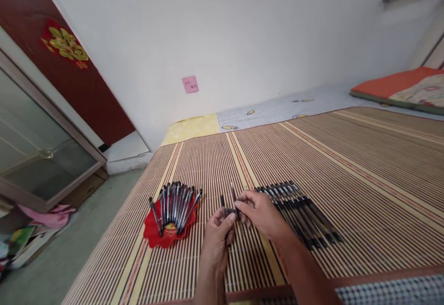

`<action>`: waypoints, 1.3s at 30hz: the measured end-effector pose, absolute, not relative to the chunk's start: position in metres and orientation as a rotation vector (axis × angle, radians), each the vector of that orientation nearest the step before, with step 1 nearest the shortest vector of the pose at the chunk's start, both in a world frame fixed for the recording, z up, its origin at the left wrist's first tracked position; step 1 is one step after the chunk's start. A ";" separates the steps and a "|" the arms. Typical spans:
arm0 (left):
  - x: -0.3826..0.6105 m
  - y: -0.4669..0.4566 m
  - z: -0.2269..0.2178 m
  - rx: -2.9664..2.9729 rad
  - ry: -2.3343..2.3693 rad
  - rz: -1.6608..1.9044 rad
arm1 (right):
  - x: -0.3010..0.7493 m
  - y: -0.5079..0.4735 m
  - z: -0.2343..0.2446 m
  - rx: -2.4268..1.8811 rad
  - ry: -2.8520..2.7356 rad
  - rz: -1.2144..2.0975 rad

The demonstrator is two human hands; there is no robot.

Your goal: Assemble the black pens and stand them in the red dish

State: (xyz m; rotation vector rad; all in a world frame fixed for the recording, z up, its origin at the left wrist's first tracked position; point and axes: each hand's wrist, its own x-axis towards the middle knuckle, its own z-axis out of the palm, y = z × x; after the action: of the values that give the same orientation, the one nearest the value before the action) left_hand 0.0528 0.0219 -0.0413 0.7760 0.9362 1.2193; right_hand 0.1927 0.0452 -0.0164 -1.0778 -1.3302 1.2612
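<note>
My left hand (221, 226) is closed, with a slim dark pen part (222, 200) standing up from its fingers. I cannot tell whether that part is a cap or a barrel. Beside it, my right hand (255, 210) pinches a thin pen (233, 191) whose light tip points up and away. The fingertips of both hands nearly meet, and they hide the lower ends of what they hold. Left of my hands, several capped pens (176, 203) lie fanned on a red scalloped cloth (151, 228). Several more dark pens (301, 212) lie in a slanted row right of my right hand.
A striped bamboo mat (277, 157) covers the bed. Yellow and blue patterned cloth (194, 127) shows along the wall. A folded orange pad (388, 85) lies at the far right. A pink note (190, 84) sticks to the wall. Left of the bed is floor (100, 217) with clutter.
</note>
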 end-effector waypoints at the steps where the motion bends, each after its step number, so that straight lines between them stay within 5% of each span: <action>1: 0.053 0.022 -0.041 0.783 0.934 1.207 | 0.192 0.045 -0.015 -1.061 -1.303 1.258; 29: 0.057 0.016 -0.036 0.977 0.978 1.205 | 0.215 0.041 0.017 -0.906 -1.030 1.287; 39: 0.056 0.013 -0.030 1.037 0.987 1.185 | 0.228 0.042 0.019 -0.825 -0.685 1.062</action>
State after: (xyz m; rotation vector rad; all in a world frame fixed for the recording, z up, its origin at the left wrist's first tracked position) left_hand 0.0562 0.0129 -0.0297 1.0371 0.9867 1.1855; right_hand 0.2280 0.0416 0.0191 -0.8254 -0.6854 1.0624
